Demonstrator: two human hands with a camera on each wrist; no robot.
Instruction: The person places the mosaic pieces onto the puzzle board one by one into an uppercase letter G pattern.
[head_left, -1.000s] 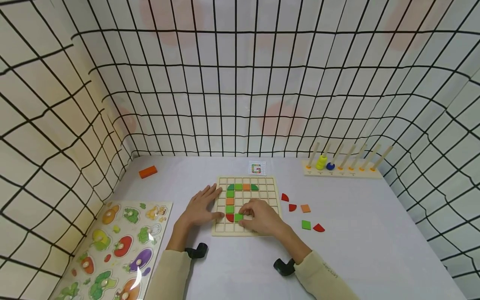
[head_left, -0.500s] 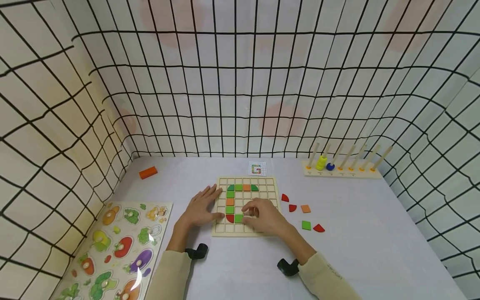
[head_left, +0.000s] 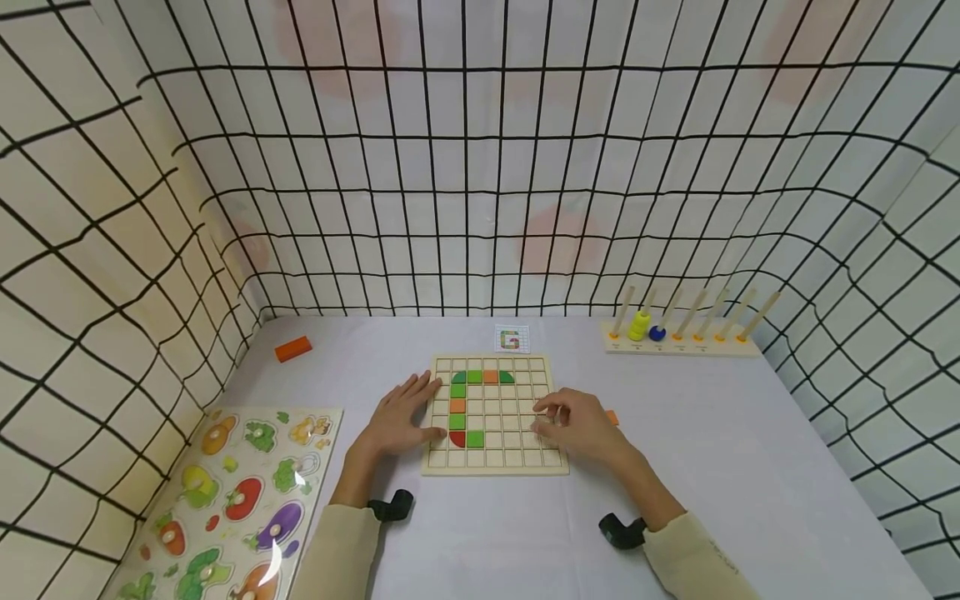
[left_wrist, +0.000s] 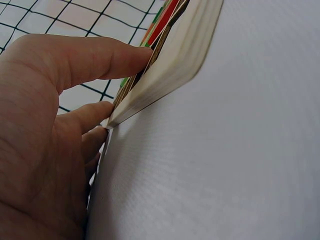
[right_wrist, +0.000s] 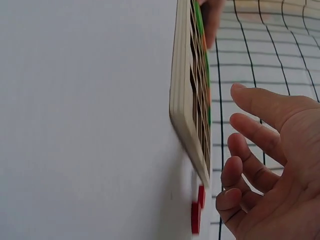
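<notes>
Nearest, the pale table [head_left: 750, 500] carries a fruit puzzle [head_left: 225, 500] at its left edge, partly cut off. The left hand [head_left: 397, 421] lies flat with fingers straight and slightly spread, steadying the left rim of the wooden grid board [head_left: 491, 462]. The right hand [head_left: 581, 425] hovers over the board's right edge, fingers loosely curled, holding nothing visible; it hides all but an orange sliver [head_left: 612, 416] beside it. Beyond sit a pattern card [head_left: 512, 339], an orange block [head_left: 292, 348], a peg rack [head_left: 682, 343], then black-gridded walls [head_left: 480, 167]

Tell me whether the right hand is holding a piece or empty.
Empty: the right hand hangs open above the grid board's right edge, fingers loosely spread, nothing between them.
</notes>
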